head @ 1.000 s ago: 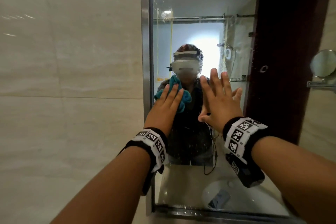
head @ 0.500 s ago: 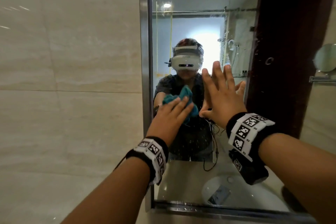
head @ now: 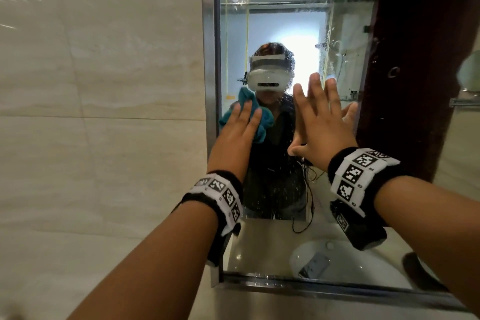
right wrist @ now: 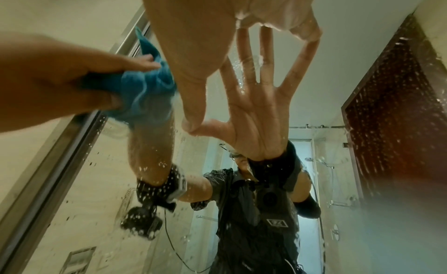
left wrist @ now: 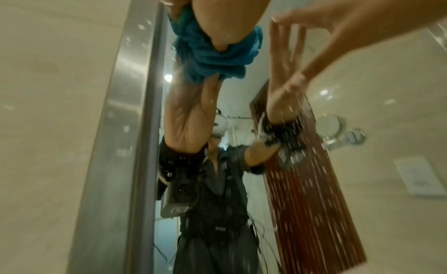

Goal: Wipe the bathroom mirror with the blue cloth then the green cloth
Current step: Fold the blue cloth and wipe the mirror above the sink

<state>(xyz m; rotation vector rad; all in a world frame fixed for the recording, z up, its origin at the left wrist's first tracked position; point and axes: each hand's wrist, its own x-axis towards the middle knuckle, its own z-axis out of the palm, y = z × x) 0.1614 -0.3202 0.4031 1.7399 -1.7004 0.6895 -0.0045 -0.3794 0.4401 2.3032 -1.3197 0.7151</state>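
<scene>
The blue cloth (head: 262, 122) is bunched against the mirror (head: 285, 21), close to its left frame. My left hand (head: 239, 127) lies over it with straight fingers pressing it to the glass. In the left wrist view my thumb digs into the folds of the cloth (left wrist: 217, 58). In the right wrist view the cloth (right wrist: 145, 92) bulges out between the thumb and fingers of my left hand (right wrist: 72, 83). My right hand (head: 322, 122) rests flat on the glass just to the right, fingers spread, holding nothing. No green cloth is in view.
Water droplets speckle the glass. A steel frame (head: 209, 60) borders the mirror, with beige wall tiles (head: 104, 86) to its left. A dark wooden door (head: 415, 60), a basin (head: 337, 260) and a person show as reflections. A small round mirror (head: 470, 70) hangs at far right.
My left hand slid the blue cloth down the glass, then back up and left toward the frame. My right hand stayed flat on the mirror.
</scene>
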